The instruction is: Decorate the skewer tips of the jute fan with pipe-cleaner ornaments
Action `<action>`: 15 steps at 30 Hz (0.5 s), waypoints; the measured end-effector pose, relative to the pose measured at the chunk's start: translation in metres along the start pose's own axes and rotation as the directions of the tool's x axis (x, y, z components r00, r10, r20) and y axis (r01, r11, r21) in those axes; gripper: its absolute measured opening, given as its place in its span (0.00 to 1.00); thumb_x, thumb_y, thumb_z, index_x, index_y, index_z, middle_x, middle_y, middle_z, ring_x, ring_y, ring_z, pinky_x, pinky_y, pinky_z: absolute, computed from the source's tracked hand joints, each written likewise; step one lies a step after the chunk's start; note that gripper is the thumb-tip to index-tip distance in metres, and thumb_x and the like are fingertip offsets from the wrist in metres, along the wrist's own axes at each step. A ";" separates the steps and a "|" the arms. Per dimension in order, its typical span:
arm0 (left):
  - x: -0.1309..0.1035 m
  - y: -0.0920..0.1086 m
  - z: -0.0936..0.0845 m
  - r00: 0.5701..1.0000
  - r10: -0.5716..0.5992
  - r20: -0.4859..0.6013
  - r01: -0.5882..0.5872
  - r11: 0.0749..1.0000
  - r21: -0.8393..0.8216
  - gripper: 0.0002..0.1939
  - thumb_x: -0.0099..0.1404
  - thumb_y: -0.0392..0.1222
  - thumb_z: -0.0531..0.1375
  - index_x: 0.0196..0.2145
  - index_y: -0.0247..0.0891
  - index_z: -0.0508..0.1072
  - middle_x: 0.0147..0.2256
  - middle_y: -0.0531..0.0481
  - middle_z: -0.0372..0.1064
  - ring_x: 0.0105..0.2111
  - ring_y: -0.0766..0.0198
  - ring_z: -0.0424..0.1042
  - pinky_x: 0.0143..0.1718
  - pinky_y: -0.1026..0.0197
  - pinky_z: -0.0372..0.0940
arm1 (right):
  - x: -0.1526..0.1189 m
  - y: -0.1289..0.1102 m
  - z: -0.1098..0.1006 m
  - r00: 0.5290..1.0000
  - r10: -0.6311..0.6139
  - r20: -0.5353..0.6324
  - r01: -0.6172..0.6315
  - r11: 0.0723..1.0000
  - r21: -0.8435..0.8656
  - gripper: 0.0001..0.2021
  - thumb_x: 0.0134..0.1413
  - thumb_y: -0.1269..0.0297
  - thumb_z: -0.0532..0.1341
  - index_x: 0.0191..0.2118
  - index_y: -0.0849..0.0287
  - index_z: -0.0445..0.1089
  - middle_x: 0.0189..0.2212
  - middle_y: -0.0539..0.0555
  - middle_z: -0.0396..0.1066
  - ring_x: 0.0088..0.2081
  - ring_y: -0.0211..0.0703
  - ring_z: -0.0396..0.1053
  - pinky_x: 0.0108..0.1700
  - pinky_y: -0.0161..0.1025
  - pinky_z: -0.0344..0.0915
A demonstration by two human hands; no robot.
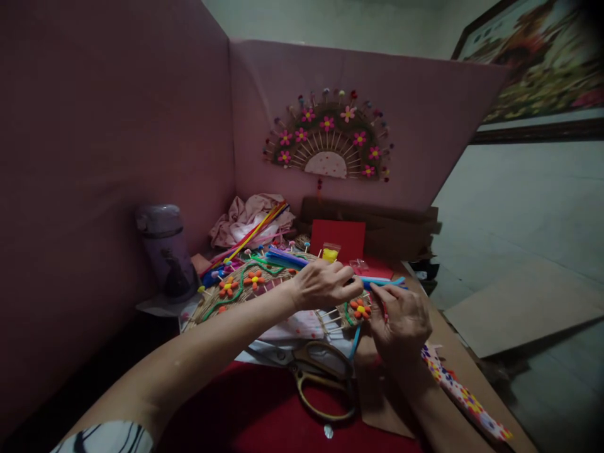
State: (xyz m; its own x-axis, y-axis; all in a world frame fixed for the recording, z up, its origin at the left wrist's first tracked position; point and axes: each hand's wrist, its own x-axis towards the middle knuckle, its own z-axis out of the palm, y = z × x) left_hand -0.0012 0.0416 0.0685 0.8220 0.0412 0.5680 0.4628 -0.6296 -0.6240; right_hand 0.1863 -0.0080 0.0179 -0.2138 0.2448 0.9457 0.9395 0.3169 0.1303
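A bundle of blue and purple pipe cleaners (289, 257) stretches across the middle, over a straw fan piece (212, 306) with orange flowers and a wavy green strip. My left hand (325, 284) is closed around the bundle. Close beside it, my right hand (400, 314) pinches the bundle near its right end, where light blue tips stick out. An orange flower (360, 309) on the fan shows between my hands. Below them, scissors (325, 377) with bronze handles lie on papers and a dark red cloth.
A purple bottle (170, 251) stands at the left. Pink cloth (245, 220), colourful pipe cleaners and red paper (338, 239) lie behind the fan piece. A finished flowered fan (328, 141) hangs on the pink board. A flowered strip (465, 396) lies at the right.
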 end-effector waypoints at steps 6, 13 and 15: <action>0.001 0.002 -0.003 1.000 0.006 0.012 -0.005 0.999 -0.050 0.10 0.67 0.35 0.46 0.38 0.39 0.66 0.30 0.48 0.65 0.27 0.64 0.63 0.24 0.61 0.50 | 0.002 0.000 -0.003 0.999 -0.013 0.040 0.015 0.999 -0.048 0.05 0.52 0.71 0.60 0.36 0.61 0.70 0.34 0.57 0.72 0.38 0.48 0.66 0.42 0.43 0.59; 0.000 -0.002 0.000 0.996 -0.049 0.075 0.058 0.990 -0.127 0.10 0.66 0.38 0.47 0.35 0.43 0.68 0.29 0.50 0.65 0.26 0.64 0.63 0.25 0.62 0.51 | 0.000 0.003 -0.001 0.990 -0.038 0.138 0.037 0.999 0.009 0.07 0.50 0.71 0.56 0.35 0.61 0.68 0.35 0.59 0.71 0.39 0.51 0.65 0.42 0.46 0.58; -0.004 -0.008 -0.001 0.994 -0.086 0.064 0.094 0.987 -0.128 0.10 0.65 0.37 0.48 0.32 0.42 0.68 0.29 0.50 0.65 0.27 0.65 0.63 0.25 0.62 0.51 | 0.002 0.007 0.001 0.992 -0.024 0.121 0.023 1.000 0.006 0.05 0.51 0.72 0.54 0.34 0.61 0.67 0.33 0.58 0.70 0.38 0.49 0.65 0.41 0.44 0.59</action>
State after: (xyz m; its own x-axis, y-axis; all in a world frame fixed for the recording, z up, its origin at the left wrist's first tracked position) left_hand -0.0087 0.0460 0.0714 0.7987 0.1447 0.5840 0.4915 -0.7169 -0.4945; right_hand 0.1925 -0.0048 0.0201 -0.2668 0.3461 0.8994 0.9326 0.3281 0.1504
